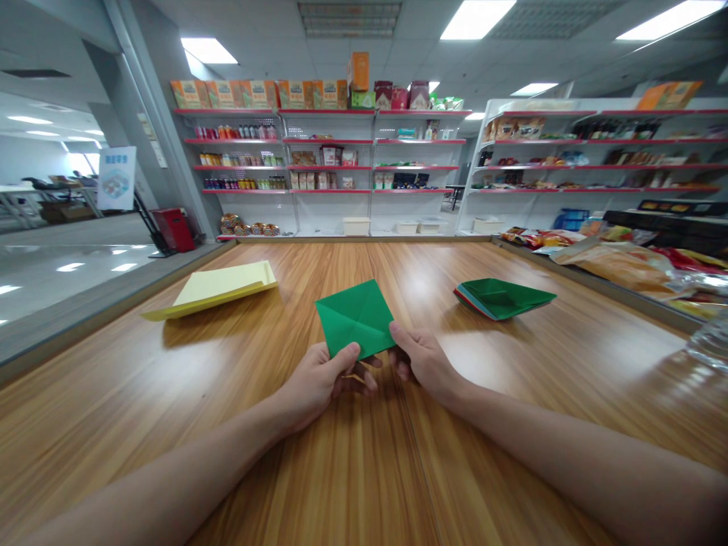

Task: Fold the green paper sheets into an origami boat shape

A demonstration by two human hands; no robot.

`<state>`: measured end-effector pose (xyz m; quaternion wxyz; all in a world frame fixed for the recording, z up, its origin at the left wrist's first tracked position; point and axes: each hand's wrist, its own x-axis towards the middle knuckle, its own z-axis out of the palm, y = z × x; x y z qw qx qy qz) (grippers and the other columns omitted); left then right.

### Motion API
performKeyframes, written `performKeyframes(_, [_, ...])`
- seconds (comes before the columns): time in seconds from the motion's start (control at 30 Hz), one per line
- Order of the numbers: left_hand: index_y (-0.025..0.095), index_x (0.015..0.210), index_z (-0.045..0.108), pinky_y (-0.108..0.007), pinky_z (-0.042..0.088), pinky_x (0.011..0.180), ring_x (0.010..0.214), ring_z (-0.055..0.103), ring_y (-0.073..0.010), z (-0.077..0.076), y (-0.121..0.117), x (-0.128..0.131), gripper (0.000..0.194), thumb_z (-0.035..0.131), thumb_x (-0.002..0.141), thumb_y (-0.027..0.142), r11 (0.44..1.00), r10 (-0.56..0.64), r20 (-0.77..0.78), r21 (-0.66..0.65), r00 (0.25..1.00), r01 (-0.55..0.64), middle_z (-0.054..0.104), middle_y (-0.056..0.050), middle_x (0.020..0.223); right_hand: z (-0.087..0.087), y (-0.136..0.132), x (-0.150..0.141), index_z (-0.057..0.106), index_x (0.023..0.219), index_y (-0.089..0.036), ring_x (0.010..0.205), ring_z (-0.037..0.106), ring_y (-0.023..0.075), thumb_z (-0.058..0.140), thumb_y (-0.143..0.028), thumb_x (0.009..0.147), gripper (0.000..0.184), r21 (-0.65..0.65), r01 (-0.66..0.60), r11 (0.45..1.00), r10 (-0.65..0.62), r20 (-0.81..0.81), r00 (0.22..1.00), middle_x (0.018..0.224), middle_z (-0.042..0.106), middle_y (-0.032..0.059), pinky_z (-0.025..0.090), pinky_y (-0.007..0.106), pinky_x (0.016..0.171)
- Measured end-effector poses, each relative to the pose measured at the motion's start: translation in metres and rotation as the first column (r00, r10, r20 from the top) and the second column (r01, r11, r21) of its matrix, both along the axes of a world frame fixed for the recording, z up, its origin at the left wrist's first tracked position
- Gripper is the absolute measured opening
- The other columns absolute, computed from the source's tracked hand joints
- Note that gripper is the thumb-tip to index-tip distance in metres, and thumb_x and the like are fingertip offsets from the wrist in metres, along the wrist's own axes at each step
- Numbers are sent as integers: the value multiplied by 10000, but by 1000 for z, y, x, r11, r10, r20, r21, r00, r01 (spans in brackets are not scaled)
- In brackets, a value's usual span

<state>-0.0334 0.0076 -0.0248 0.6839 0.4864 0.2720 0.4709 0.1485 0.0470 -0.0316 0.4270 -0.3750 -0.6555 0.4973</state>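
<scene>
A folded green paper square (358,315), with crease lines across its face, is held up over the middle of the wooden table (353,485). My left hand (327,379) pinches its lower left edge, thumb on top and fingers below. At the lower right corner my right hand (421,360) grips the same paper between thumb and fingers. To the right lies a stack of folded papers (506,298), green on top with other colours showing at the side. Yellow paper sheets (221,290) rest on the left, one edge curling up.
A clear plastic object (710,345) stands at the right table edge. Beyond that edge are packaged snacks (619,265). Shelves (330,140) with boxes and bottles line the far side, and a sign board (117,178) stands at the left beside a red box (174,230).
</scene>
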Motion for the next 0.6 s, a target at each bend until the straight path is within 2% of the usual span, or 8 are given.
performKeyframes(0.17, [105, 897, 633, -272, 480, 623, 622, 616, -133, 0, 1, -1, 223, 584, 841, 316, 1000, -15, 18, 12, 1000, 15, 666, -104, 894, -3, 3, -1, 505, 513, -153, 333, 381, 69, 449, -573, 849, 541, 30, -24, 999, 25, -5, 1000, 383, 426, -28, 263, 208, 350])
performKeyframes(0.3, [112, 860, 628, -279, 477, 619, 608, 611, -132, 1, 1, -1, 219, 597, 828, 327, 1000, -6, 27, -6, 1000, 6, 668, -101, 889, -2, -2, -2, 480, 531, -166, 315, 374, 73, 467, -556, 849, 503, 59, 16, 998, -15, -13, 1000, 371, 413, -41, 262, 209, 335])
performKeyframes(0.43, [100, 876, 647, -294, 474, 596, 639, 601, -151, 1, 2, -1, 268, 613, 806, 356, 998, 60, -54, -11, 997, -60, 652, -101, 866, 0, -2, -1, 472, 538, -170, 307, 374, 76, 477, -550, 848, 490, 83, 48, 995, -45, -36, 998, 365, 419, -41, 269, 214, 336])
performKeyframes(0.53, [79, 740, 645, -294, 463, 597, 611, 589, -149, 1, 5, -4, 283, 644, 773, 360, 991, 130, -136, -6, 982, -132, 647, -96, 756, -1, 2, 1, 475, 540, -169, 306, 371, 73, 480, -542, 849, 484, 92, 79, 993, -74, -61, 995, 358, 412, -45, 269, 213, 344])
performKeyframes(0.6, [95, 626, 596, -296, 452, 581, 570, 592, -153, 2, 6, -6, 303, 657, 754, 363, 992, 122, -145, -26, 982, -127, 655, -99, 706, -1, 5, 2, 474, 534, -169, 304, 367, 70, 476, -542, 850, 489, 60, 62, 996, -58, -60, 996, 351, 411, -44, 259, 209, 344])
